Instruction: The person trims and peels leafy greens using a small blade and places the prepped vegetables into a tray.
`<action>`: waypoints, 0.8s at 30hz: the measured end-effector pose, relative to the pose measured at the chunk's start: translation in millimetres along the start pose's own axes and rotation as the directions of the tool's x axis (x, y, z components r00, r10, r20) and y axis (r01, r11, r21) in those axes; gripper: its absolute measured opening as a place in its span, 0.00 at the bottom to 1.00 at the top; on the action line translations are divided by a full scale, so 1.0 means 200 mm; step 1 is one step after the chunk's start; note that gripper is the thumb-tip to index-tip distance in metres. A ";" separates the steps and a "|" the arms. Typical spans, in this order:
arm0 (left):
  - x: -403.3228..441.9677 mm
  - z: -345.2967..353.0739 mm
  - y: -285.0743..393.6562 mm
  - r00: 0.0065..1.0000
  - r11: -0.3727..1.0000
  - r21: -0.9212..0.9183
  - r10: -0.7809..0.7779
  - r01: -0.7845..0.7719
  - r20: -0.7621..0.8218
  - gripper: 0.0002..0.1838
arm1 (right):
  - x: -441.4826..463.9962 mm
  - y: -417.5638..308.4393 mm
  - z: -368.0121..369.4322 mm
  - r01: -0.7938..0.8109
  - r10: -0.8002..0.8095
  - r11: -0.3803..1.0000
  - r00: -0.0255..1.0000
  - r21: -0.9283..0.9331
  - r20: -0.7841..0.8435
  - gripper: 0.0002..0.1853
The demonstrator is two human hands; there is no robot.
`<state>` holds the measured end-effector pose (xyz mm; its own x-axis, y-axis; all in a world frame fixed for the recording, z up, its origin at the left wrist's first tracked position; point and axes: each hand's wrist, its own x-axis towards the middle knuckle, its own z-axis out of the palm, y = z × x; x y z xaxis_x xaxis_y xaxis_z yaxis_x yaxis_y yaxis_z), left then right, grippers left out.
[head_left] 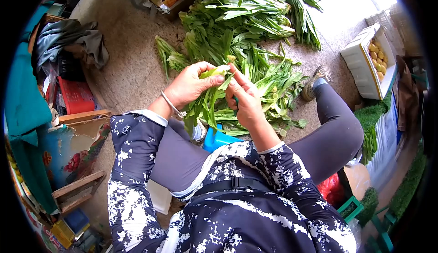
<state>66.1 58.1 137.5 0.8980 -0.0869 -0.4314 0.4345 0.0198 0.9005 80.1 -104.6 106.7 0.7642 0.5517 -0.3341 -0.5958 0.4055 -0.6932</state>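
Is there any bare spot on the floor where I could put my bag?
Yes: the concrete floor between the red basket and the leafy greens looks widest. A smaller patch lies right, bordered by greens, a shoe and the white foam box. Straight ahead is crowded with greens, with the left hand and right hand above them.

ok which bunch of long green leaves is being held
The pale-stemmed green bunch in the bare left hand; the other long leaves lie on the floor.

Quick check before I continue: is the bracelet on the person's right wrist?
No, the bracelet is at the wrist of the left hand, which grips a bunch of leafy greens.
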 end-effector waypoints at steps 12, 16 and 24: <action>-0.17 -0.18 0.07 0.996 0.986 -0.165 -0.032 0.019 -0.078 0.13 | 0.18 0.20 -0.30 -0.305 0.268 0.948 0.920 -0.095 -0.285 0.19; -0.29 -0.30 0.18 0.940 0.933 -0.309 0.078 -0.186 -0.331 0.11 | 0.44 0.37 -0.42 -0.240 0.024 0.743 0.943 -0.625 -0.333 0.16; -0.40 -0.45 0.26 0.729 0.853 -0.407 -0.045 -0.328 -0.683 0.15 | 1.40 0.35 0.02 0.000 -0.410 -0.112 0.911 -0.994 0.046 0.12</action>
<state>22.3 156.1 213.8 0.6823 0.6165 -0.3930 0.1039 0.4504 0.8868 251.5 81.7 -34.1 0.9289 0.3702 0.0095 0.3125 -0.7698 -0.5566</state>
